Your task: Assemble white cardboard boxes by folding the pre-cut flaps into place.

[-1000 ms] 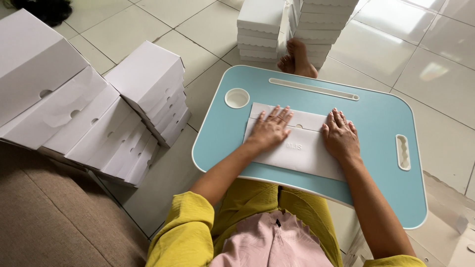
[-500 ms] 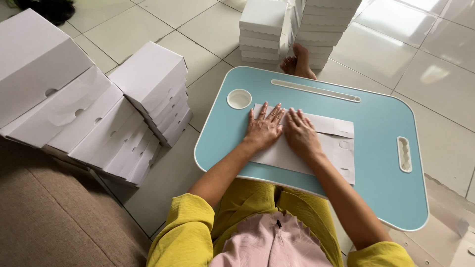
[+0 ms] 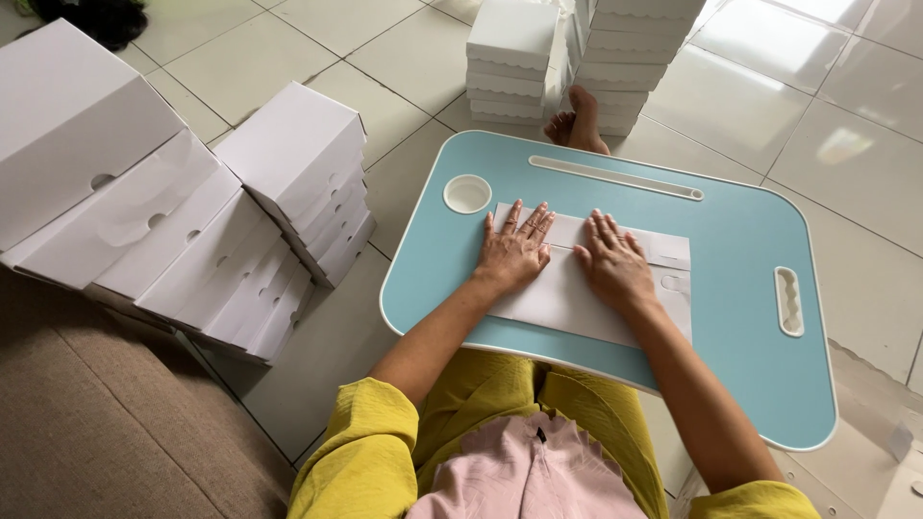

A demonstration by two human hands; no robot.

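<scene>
Right hand (image 3: pixel 615 264) slid rightward; both palms hide flat cardboard (image 3: pixel 567 298) centre.

A mustard-yellow top with short sleeves (image 3: pixel 361 447) is worn, and a pale pink garment (image 3: pixel 524 476) with a scalloped edge is seen below it. Forearms, hands (image 3: pixel 514 252) and one foot (image 3: pixel 577 125) are left bare.

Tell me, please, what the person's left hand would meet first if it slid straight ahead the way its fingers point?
The left hand lies flat on the white cardboard sheet, fingers pointing to the tray's far edge. It would probably first cross the sheet's top edge onto bare blue tray, then reach the long slot.
</scene>
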